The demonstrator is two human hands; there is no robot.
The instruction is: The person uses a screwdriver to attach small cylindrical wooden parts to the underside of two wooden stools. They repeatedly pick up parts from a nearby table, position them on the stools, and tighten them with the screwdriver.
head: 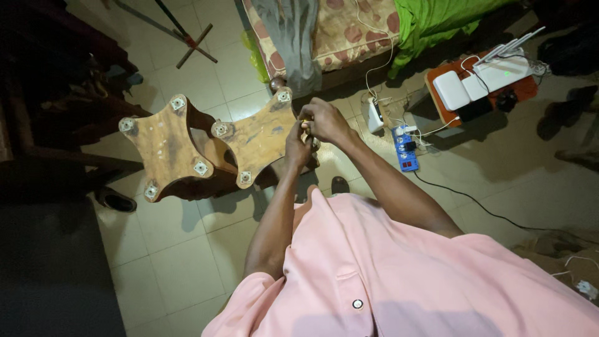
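My left hand (298, 145) and right hand (323, 120) met at the right edge of the nearer wooden stool base (259, 138), fingers curled shut around something small I could not identify. A second stool base (165, 145) lay just beside it on the tiled floor (181, 249).

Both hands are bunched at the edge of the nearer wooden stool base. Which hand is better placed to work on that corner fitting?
Probably the right hand: it sits over the near stool base at its edge, fingers pinching there. The left hand lies below, seemingly bracing.
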